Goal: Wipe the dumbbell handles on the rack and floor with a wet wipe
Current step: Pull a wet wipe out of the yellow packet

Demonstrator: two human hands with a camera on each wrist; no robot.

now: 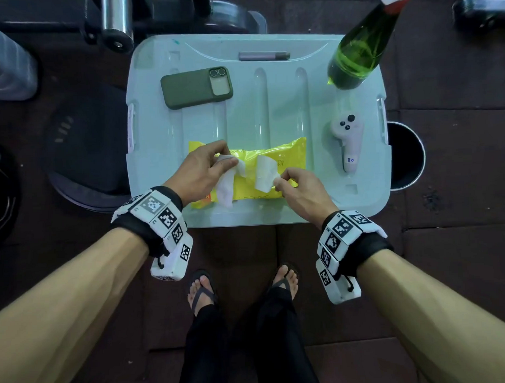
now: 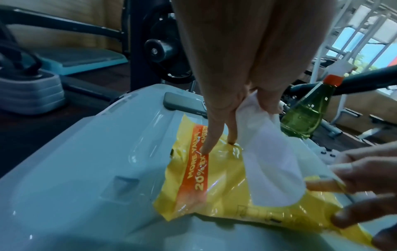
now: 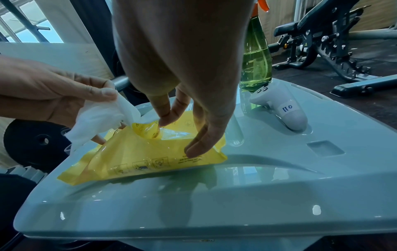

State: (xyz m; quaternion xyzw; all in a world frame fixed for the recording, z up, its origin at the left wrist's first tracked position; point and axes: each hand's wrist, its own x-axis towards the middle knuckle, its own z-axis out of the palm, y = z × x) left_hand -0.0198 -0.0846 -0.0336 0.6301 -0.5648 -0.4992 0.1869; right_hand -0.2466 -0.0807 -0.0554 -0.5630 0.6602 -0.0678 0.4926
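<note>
Your left hand (image 1: 200, 170) is pinching a soft, crumpled white wipe (image 1: 226, 183) over the crinkly yellow pack (image 1: 284, 153), which lies flat on the smooth plastic bin lid (image 1: 159, 166). Your right hand (image 1: 300, 188) pinches the pack's shiny peel-back flap (image 3: 148, 130), other fingertips resting on the pack.

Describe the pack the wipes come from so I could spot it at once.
Look at the pale plastic bin lid in front of the person. Near its closest edge lies the wet wipe pack, flat under both hands. It is the only bright yellow thing there, with an orange band and a white wipe trailing out.
</note>
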